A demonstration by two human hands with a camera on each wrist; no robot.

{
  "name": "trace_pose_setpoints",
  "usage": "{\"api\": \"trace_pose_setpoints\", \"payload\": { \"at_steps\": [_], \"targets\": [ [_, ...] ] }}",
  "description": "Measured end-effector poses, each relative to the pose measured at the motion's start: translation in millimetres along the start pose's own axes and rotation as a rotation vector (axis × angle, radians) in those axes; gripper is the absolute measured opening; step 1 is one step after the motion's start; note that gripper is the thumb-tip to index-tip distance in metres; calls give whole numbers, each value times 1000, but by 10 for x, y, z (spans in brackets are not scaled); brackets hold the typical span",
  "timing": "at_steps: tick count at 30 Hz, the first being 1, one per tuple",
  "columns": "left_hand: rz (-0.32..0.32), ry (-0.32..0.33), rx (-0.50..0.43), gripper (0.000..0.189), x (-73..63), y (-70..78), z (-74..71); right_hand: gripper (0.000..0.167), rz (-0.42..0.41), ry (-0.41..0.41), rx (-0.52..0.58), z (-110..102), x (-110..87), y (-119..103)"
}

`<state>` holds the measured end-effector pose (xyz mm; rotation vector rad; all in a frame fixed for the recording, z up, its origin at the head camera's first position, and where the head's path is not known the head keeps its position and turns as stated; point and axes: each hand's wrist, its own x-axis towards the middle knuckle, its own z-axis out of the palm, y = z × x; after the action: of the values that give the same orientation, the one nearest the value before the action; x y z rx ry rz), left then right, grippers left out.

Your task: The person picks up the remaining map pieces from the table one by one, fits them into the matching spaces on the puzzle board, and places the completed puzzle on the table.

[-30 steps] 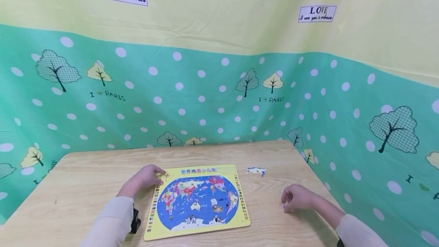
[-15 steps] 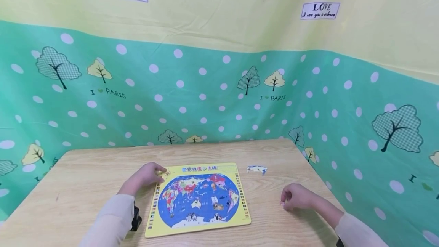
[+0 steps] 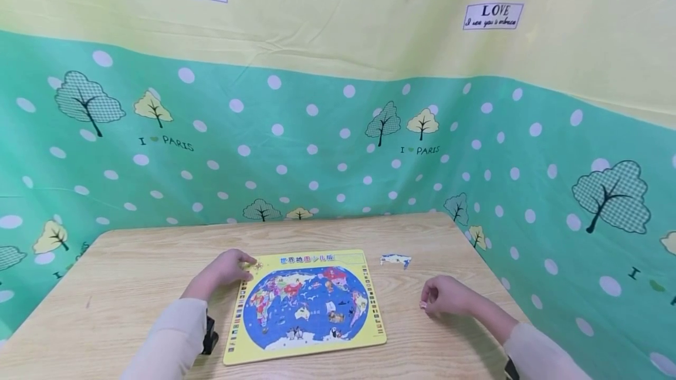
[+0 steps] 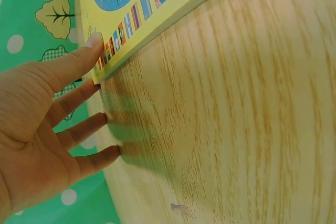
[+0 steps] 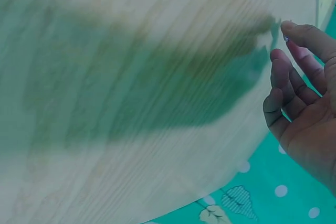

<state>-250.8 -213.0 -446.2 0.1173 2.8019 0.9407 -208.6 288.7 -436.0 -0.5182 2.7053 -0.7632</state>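
Observation:
A yellow-bordered world map puzzle (image 3: 304, 309) lies on the table, with rows of flags down both sides. At its far left corner my left hand (image 3: 224, 270) holds the board. In the left wrist view the thumb (image 4: 79, 61) presses on top and the index finger touches the edge, while the other fingers spread over the tabletop. To the right of the board, my right hand (image 3: 448, 296) pinches a small puzzle piece (image 3: 423, 305) between thumb and fingertips, mostly hidden. Another loose puzzle piece (image 3: 395, 260), white and blue, lies beyond the board's far right corner.
The wooden table (image 3: 148, 286) has rounded far corners. A green and yellow curtain (image 3: 311, 151) with trees and dots hangs close behind it and along the right side. A dark mark (image 4: 179, 208) shows on the tabletop in the left wrist view.
The right hand has moved a little left toward the board with the small puzzle piece. The left hand stays at the board's corner. The head view has shifted slightly.

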Motion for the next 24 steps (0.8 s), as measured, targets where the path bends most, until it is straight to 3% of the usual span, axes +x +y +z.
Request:
{"api": "trace_pose_setpoints", "payload": {
  "at_steps": [24],
  "targets": [
    [2,11,15,39,1,0,12,10,-52,37,-17,119,388,-462]
  ]
}}
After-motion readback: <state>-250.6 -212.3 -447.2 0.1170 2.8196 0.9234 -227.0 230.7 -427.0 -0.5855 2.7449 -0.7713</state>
